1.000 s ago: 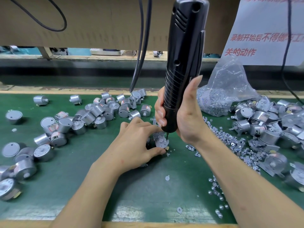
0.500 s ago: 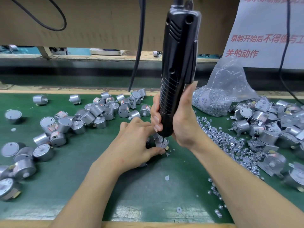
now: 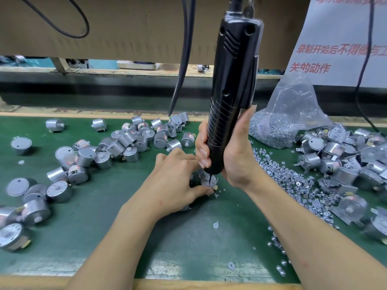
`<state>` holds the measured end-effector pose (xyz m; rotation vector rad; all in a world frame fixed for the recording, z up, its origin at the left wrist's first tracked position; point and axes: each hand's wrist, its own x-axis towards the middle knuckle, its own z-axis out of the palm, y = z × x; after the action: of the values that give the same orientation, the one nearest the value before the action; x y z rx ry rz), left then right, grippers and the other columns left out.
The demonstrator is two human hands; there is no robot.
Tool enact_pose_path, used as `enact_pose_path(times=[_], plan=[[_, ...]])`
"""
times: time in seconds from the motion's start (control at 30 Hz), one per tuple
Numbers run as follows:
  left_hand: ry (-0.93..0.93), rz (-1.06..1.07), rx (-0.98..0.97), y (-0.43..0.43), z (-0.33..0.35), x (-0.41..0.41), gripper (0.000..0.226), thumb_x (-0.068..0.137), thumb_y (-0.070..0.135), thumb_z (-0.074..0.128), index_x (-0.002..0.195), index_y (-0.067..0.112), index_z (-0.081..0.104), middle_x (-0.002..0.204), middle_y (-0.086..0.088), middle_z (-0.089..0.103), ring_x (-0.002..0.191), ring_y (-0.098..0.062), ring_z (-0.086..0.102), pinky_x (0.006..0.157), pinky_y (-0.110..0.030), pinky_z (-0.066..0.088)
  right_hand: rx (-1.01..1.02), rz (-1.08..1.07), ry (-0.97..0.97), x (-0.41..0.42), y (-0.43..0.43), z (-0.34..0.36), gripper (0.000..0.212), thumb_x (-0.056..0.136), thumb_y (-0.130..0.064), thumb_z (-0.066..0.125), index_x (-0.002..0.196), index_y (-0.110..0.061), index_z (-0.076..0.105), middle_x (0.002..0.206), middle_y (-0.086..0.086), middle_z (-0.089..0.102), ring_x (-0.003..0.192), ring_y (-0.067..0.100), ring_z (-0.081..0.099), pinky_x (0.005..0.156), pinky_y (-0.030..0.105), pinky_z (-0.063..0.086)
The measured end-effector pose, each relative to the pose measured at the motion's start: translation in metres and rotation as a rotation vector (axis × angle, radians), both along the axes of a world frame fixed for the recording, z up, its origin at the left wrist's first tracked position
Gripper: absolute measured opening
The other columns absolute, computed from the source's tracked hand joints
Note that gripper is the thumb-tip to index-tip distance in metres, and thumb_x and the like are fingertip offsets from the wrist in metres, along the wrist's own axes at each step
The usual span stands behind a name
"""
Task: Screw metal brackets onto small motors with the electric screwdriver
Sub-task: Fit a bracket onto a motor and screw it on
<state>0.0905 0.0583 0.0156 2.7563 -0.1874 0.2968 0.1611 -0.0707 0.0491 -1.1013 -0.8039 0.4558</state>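
Note:
My right hand (image 3: 232,162) grips the black electric screwdriver (image 3: 232,84), which stands nearly upright with its thin bit down on a metal bracket (image 3: 206,180). The bracket lies on top of a small silver motor that my left hand (image 3: 178,183) holds on the green mat; the motor's body is mostly hidden under my fingers. My thumb lies along the bracket's near edge.
Loose silver motors (image 3: 125,143) lie scattered across the left and back of the green mat (image 3: 94,222). A clear bag of screws (image 3: 284,120) stands at the back right, with spilled screws (image 3: 293,178) below it and motors with brackets (image 3: 345,164) heaped at the far right. Black cables (image 3: 184,59) hang behind the screwdriver.
The screwdriver has come down and a little to the left, so its bit now meets the bracket. My left hand stays on the motor.

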Motion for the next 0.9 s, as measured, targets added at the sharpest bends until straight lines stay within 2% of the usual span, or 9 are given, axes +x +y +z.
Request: enact_pose_path(times=[0.1, 0.2, 0.33, 0.4, 0.6, 0.9], plan=[[-0.002, 0.000, -0.005, -0.0004, 0.0004, -0.0002, 0.029, 0.078, 0.064, 0.064, 0.087, 0.045, 0.045, 0.091, 0.020, 0.053, 0.097, -0.012, 0.037, 0.077, -0.034, 0.026, 0.003, 0.005, 0.000, 0.0005, 0.0004, -0.0006, 0.080, 0.066, -0.093, 0.030, 0.070, -0.018, 0.055, 0.055, -0.001, 0.050, 0.043, 0.017, 0.044, 0.050, 0.032, 0.037], [-0.010, 0.004, 0.003, -0.0012, 0.0005, -0.0009, 0.028, 0.079, 0.062, 0.065, 0.089, 0.042, 0.051, 0.086, 0.026, 0.046, 0.097, -0.012, 0.037, 0.079, -0.035, 0.029, 0.007, 0.006, -0.004, -0.0003, 0.0019, -0.0002, 0.079, 0.066, -0.095, 0.032, 0.069, -0.019, 0.056, 0.054, -0.002, 0.050, 0.042, 0.018, 0.044, 0.048, 0.030, 0.039], [-0.005, 0.015, 0.008, -0.0035, 0.0013, -0.0027, 0.033, 0.077, 0.059, 0.068, 0.091, 0.038, 0.048, 0.096, 0.015, 0.052, 0.106, -0.011, 0.037, 0.086, -0.035, 0.030, -0.005, -0.024, -0.037, -0.0040, 0.0037, -0.0002, 0.081, 0.065, -0.099, 0.032, 0.066, -0.021, 0.056, 0.052, -0.002, 0.050, 0.039, 0.017, 0.043, 0.047, 0.027, 0.039], [0.003, 0.034, 0.057, -0.0049, 0.0015, -0.0031, 0.032, 0.079, 0.059, 0.064, 0.092, 0.033, 0.053, 0.098, 0.009, 0.053, 0.111, -0.010, 0.036, 0.088, -0.034, 0.029, 0.002, -0.036, -0.051, -0.0059, 0.0044, -0.0006, 0.082, 0.065, -0.100, 0.033, 0.067, -0.021, 0.056, 0.051, -0.001, 0.049, 0.038, 0.017, 0.043, 0.047, 0.027, 0.040], [-0.018, 0.075, 0.212, -0.0080, 0.0025, -0.0030, 0.035, 0.084, 0.060, 0.055, 0.091, 0.026, 0.059, 0.092, 0.008, 0.055, 0.110, -0.013, 0.034, 0.091, -0.038, 0.030, -0.019, -0.070, -0.031, -0.0068, 0.0047, -0.0022, 0.082, 0.064, -0.101, 0.034, 0.064, -0.023, 0.058, 0.050, 0.003, 0.048, 0.037, 0.019, 0.041, 0.048, 0.027, 0.037], [-0.021, 0.091, 0.192, -0.0085, 0.0030, -0.0025, 0.040, 0.081, 0.062, 0.059, 0.085, 0.023, 0.055, 0.095, 0.004, 0.052, 0.111, -0.014, 0.037, 0.090, -0.039, 0.028, -0.003, -0.054, 0.039, -0.0061, 0.0063, -0.0011, 0.084, 0.060, -0.102, 0.043, 0.059, -0.019, 0.055, 0.048, 0.004, 0.047, 0.035, 0.018, 0.039, 0.045, 0.023, 0.034]])
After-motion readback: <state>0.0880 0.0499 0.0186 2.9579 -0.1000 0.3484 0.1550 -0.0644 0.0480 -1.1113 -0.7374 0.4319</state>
